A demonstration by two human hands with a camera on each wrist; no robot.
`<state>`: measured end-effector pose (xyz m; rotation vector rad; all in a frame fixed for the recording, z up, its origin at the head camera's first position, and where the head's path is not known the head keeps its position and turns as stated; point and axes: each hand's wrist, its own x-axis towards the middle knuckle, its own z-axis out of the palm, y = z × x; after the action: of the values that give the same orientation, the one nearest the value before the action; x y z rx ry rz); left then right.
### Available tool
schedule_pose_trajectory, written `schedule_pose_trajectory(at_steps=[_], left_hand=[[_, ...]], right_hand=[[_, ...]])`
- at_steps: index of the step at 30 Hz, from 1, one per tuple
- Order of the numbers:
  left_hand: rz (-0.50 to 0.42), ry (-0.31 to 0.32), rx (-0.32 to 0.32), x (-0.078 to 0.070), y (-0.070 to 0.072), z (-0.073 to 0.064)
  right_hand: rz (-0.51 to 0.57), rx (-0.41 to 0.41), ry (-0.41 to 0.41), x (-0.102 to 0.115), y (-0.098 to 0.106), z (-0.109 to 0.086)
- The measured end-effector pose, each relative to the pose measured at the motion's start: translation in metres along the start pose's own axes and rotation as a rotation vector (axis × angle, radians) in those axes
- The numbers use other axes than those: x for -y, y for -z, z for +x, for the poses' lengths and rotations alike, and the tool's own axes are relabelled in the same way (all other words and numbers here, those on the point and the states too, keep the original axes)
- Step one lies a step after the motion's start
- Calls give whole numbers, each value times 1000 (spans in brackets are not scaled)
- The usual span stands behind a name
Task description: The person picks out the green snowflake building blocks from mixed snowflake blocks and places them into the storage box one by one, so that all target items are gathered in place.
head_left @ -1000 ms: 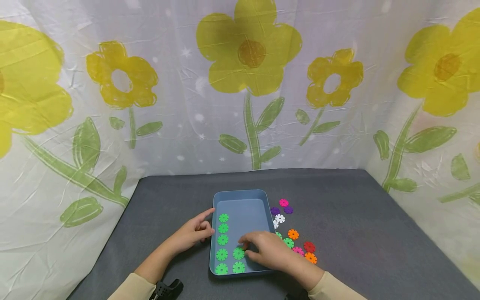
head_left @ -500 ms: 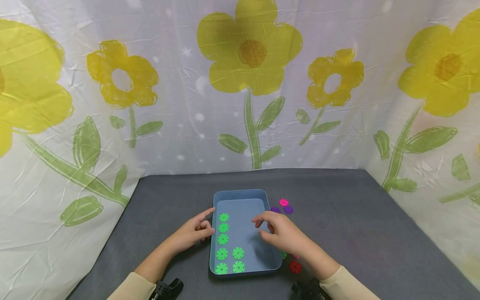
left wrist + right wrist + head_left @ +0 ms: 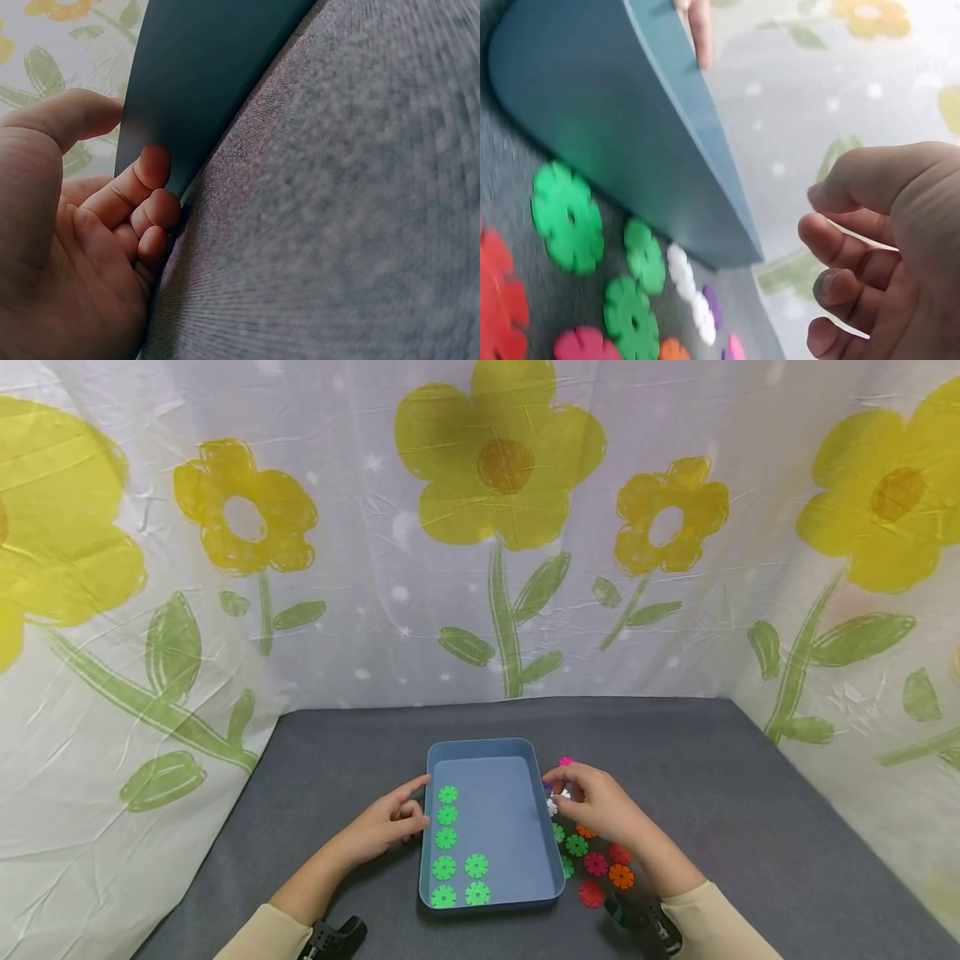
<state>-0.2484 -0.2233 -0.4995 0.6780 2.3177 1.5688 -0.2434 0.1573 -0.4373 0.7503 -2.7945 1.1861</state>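
A blue tray (image 3: 487,906) holds several green notched discs (image 3: 477,866) in one column along its left side and a shorter one beside it. My left hand (image 3: 386,827) is at the tray's left side, index finger straight at the rim and thumb against the wall; the other fingers curl inward, holding nothing. Past the tray's right edge, my right hand (image 3: 592,797) hovers with bent fingers over white discs (image 3: 552,807) and a purple disc (image 3: 712,306). Nothing shows between its thumb and fingers (image 3: 832,236) in the right wrist view.
Right of the tray lie loose discs: green (image 3: 577,845), pink (image 3: 596,863), orange (image 3: 621,877) and red (image 3: 591,893). Another pink disc (image 3: 566,762) lies beyond the right hand. A dark grey cloth (image 3: 360,735) covers the table; a flowered curtain (image 3: 360,610) hangs behind.
My right hand has lifted away from the green disc in the second column and moved right and away from me, out over the loose discs. The left hand stays put.
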Motion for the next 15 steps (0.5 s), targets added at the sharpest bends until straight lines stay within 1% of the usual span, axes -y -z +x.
schedule_pose_trajectory(at_steps=[4,7,11,15], left_hand=[[8,15,-7,-2,-1,-1],[15,27,-12,-3,-1,-1],[13,26,-10,-2,-1,-1],[8,18,-6,-3,-1,-1]], right_hand=[[-7,24,-37,-14,1,2],[-29,57,-72,-24,1,3],[-16,141,-129,-35,1,2],[-8,230,-129,-42,-1,0]])
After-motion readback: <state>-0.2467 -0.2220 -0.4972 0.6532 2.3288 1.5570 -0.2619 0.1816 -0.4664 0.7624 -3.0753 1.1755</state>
